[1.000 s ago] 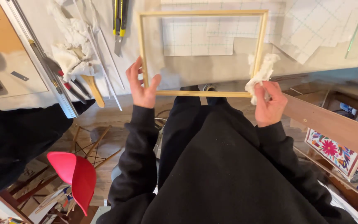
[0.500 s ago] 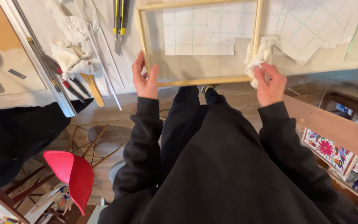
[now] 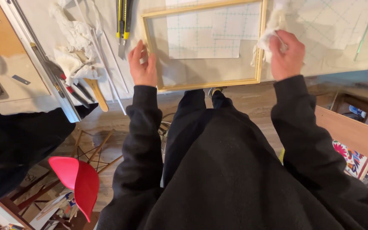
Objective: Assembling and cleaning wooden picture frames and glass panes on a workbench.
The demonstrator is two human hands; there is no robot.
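A pale wooden picture frame [image 3: 209,84] lies flat on the worktable, with gridded paper sheets [image 3: 201,36] showing through its glass. My left hand [image 3: 142,64] rests against the frame's left rail, fingers together and holding it steady. My right hand [image 3: 285,54] is closed around a crumpled white cloth [image 3: 271,30] and presses it on the frame's right rail. Both arms are in black sleeves.
Left of the frame lie a yellow-and-black utility knife [image 3: 123,23], white rags [image 3: 75,44], a wooden-handled tool [image 3: 96,91] and a long metal ruler [image 3: 43,64]. Another person's dark sleeve [image 3: 18,140] is at the left. A red chair [image 3: 76,181] stands below; wooden shelving [image 3: 354,127] sits right.
The frame has gone from overhanging the table edge to lying farther in on the table. Both hands moved up with it, the cloth sliding along the right rail.
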